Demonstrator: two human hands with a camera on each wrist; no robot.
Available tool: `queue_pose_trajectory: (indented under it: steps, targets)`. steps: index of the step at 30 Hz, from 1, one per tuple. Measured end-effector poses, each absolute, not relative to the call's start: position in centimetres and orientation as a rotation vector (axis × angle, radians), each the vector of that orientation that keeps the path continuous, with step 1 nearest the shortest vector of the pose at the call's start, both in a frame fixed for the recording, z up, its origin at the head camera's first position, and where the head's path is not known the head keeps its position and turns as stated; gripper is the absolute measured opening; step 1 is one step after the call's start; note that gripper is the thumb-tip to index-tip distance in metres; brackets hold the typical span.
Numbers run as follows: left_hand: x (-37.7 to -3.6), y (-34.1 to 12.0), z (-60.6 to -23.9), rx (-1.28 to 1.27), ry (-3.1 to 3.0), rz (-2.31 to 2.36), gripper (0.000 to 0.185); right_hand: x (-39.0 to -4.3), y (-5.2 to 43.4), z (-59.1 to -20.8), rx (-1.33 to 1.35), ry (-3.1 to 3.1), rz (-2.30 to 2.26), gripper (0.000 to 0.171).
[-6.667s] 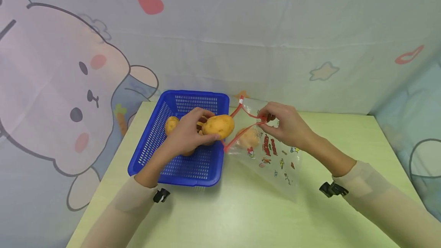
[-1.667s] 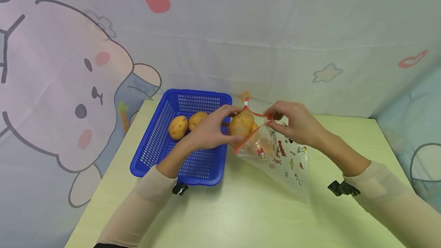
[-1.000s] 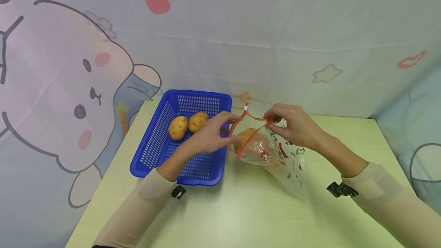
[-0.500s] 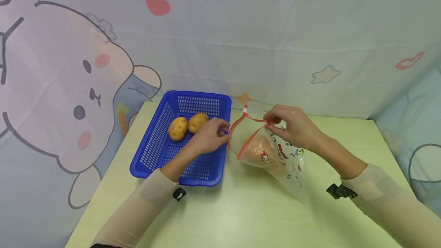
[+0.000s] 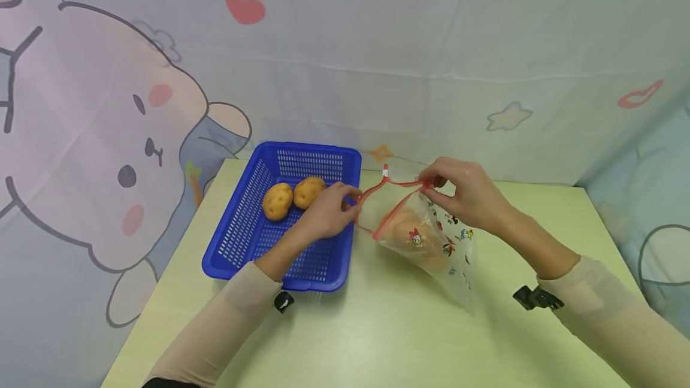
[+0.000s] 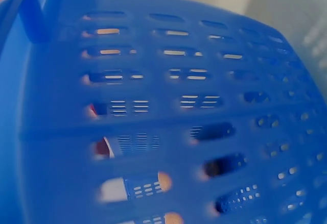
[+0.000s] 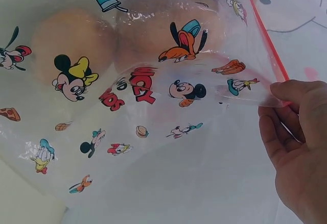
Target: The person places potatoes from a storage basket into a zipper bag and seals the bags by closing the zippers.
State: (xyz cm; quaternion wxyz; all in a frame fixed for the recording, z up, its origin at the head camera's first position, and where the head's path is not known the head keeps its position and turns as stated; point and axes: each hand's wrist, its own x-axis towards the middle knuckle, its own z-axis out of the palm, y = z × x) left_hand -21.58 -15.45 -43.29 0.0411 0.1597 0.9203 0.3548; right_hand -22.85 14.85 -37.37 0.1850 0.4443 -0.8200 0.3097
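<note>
A clear cartoon-printed zip bag (image 5: 447, 244) with a red rim lies on the table, mouth held wide. Potatoes (image 5: 412, 235) lie inside it; the right wrist view shows two of them (image 7: 71, 40) through the plastic (image 7: 153, 157). My right hand (image 5: 431, 184) pinches the rim's far side, and its fingers (image 7: 286, 112) are curled on the edge. My left hand (image 5: 353, 202) is at the rim's left side and seems to pinch it. Behind it, the blue basket (image 5: 323, 160) holds two potatoes (image 5: 277, 201) (image 5: 309, 191). The left wrist view shows only the basket wall (image 6: 163, 106).
The light green table (image 5: 377, 328) has bare surface in front of the basket and the bag. A cartoon-printed cloth backdrop (image 5: 345, 76) closes off the back and both sides. The table's right edge (image 5: 631, 256) is near my right forearm.
My left hand carried a potato from the basket into the bag's mouth, let it go, drew back and now reaches the rim. The potato slid down inside. My right hand kept its pinch.
</note>
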Motion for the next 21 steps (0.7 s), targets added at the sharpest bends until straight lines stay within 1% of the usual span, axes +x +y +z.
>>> queue_pose_trajectory:
  steps: [3,9,12,16,21]
  targets:
    - [-21.5,-15.6,-43.3,0.504,2.793,1.113,0.048,-22.9,15.1,-37.3,1.236,-2.304,0.870,0.028]
    - [-21.3,-16.8,-42.9,0.615,2.653,1.076,0.085,-22.9,15.3,-37.1,1.234,-2.300,0.876,0.028]
    - [-21.3,-17.2,-42.7,0.700,2.617,1.009,0.096,-22.9,15.4,-37.1,1.237,-2.300,0.880,0.027]
    - [-21.7,-17.2,-43.0,0.755,2.649,0.947,0.096,-22.9,15.4,-37.1,1.233,-2.294,0.876,0.028]
    - [-22.0,-17.0,-43.5,0.784,2.704,0.931,0.083,-22.8,15.5,-37.2,1.225,-2.299,0.883,0.029]
